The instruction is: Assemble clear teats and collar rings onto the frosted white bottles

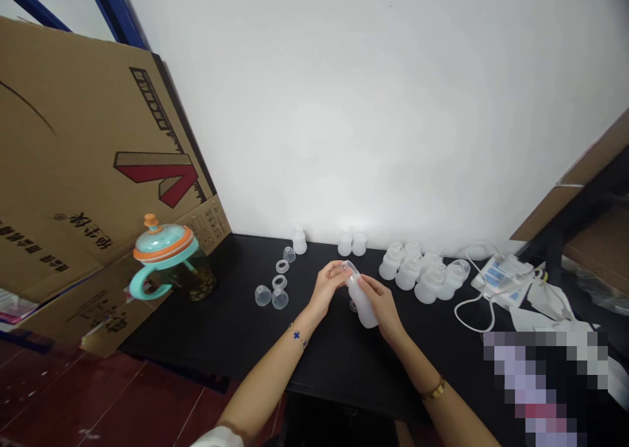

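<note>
Over the black table, a frosted baby bottle (364, 306) is tilted between my two hands. My left hand (328, 286) has its fingers closed round the clear top end of the bottle. Fingers of my right hand (382, 303) wrap the bottle's side just below the top. A small clear part (353, 306) shows partly behind the bottle. To the left lie clear dome caps (280, 298) and white rings (280, 282). Several capped bottles (429, 284) stand in a group on the right. Near the wall are two bottles (359, 242) and a single bottle (299, 241).
A large jug (167, 257) with a turquoise lid and handle stands at the table's left end. Cardboard boxes (63, 139) lean behind it. A white cable (474, 322) and a white packet (506, 280) lie on the right. A white wall (344, 106) rises behind.
</note>
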The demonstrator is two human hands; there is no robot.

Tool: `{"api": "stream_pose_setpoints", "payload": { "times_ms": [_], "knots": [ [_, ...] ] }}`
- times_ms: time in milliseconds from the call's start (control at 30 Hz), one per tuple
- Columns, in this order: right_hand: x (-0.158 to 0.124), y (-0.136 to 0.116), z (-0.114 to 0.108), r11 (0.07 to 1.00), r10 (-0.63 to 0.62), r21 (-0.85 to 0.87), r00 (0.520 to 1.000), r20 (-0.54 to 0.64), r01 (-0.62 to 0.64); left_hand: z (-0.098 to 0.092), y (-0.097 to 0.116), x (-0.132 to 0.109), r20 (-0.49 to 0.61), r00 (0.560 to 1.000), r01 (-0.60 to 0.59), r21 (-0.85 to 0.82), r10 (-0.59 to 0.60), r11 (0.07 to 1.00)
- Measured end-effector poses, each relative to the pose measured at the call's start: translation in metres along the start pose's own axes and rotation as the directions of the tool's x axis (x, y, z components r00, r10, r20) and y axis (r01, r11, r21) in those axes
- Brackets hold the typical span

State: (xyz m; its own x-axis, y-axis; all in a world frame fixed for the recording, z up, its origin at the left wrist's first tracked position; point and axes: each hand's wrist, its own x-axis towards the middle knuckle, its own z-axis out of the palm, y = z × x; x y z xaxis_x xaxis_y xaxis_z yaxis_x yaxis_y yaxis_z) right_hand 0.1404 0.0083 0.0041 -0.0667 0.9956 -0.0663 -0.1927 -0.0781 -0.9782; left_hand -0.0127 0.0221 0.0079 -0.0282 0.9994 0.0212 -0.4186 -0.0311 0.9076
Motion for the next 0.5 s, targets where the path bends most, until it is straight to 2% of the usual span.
{"api": "stream_pose_setpoints", "payload": {
  "times_ms": [300, 500],
  "knots": [
    [0.0006, -0.0037, -0.0019, 0.999, 0.012, -0.04, 0.998, 0.054, -0.009, 0.0024, 0.0002, -0.0008, 0.013, 1.0, -0.013, -0.009, 0.013, 1.0],
    [0.0024, 0.001, -0.0026, 0.991, 0.12, 0.054, 0.988, 0.099, -0.125, 0.0037, 0.0001, -0.0005, 0.028, 0.999, 0.032, -0.034, -0.031, 0.999]
  ]
}}
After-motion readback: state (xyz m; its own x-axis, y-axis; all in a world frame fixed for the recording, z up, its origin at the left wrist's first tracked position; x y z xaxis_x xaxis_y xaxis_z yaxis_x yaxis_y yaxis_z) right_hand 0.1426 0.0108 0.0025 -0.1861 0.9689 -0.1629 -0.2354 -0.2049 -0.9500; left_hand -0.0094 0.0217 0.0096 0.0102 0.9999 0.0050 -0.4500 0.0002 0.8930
